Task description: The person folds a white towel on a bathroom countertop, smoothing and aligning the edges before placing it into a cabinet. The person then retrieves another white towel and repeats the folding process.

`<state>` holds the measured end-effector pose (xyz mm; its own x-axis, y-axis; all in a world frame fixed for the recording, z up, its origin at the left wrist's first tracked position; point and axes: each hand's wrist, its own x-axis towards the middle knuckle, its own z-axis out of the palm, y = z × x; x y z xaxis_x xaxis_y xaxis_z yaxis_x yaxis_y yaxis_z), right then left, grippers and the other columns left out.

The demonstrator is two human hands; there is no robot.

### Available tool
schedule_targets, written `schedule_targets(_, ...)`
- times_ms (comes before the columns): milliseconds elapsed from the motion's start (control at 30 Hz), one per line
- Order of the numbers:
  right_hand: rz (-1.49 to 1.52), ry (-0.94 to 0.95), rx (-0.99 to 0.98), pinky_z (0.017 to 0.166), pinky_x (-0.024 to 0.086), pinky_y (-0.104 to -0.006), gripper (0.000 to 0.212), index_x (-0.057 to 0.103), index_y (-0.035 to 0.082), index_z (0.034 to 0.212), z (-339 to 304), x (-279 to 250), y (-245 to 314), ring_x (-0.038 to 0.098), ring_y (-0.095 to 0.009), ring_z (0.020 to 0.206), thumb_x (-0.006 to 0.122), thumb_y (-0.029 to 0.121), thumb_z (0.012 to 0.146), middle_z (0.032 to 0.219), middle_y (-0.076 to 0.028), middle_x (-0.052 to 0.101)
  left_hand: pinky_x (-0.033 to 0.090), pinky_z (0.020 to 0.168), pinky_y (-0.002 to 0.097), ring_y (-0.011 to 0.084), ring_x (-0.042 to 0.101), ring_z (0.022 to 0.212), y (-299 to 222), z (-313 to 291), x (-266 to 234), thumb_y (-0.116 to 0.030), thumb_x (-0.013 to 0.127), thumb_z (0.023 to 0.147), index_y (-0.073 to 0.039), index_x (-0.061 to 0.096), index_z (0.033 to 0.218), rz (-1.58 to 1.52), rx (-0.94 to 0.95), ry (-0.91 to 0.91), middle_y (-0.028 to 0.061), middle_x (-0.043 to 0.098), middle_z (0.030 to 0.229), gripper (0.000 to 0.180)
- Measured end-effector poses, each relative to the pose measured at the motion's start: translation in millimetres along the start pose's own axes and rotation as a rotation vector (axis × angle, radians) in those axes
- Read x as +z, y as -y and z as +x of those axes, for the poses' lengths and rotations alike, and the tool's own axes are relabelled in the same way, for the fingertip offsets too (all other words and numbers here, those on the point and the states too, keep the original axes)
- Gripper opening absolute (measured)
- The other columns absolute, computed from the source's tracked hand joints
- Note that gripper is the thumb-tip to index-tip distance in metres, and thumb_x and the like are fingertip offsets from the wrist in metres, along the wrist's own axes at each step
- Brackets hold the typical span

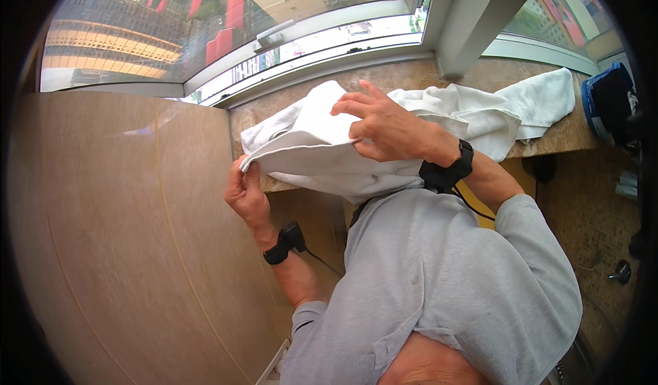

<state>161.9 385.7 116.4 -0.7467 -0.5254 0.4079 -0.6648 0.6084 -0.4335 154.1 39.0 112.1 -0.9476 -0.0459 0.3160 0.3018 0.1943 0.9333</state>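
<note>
A white towel lies bunched on the stone sill in front of me, its near edge lifted and stretched between my hands. At its left corner, my left hand is closed, thumb and fingers pinching the edge. Farther right along that edge is my right hand, thumb and forefinger pinched on the cloth while the other fingers are raised and spread. Part of the towel stands up in a fold behind the right fingers. More white towelling trails off to the right; whether it is the same piece cannot be told.
The brown stone sill runs below a window and its thick grey post. A blue and black bag is at the sill's right end. A tan panel fills the left side. Black wristbands with cables are on both wrists.
</note>
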Motion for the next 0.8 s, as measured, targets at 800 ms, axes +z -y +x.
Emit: schedule_targets(800,0.237,-0.192,-0.020,0.123,0.039,-0.0606,0.013,0.078,0.012,0.092,7,-11,37,0.061,-0.030,0.134,0.089,0.017,0.087,0.130,-0.009,0.070,0.052,0.098,0.0309,0.0131,0.064,0.084,-5,6,45,-0.010,0.081,0.101,0.001,0.077,0.113,0.319,0.081,-0.058,0.0033,0.073,0.092,0.016)
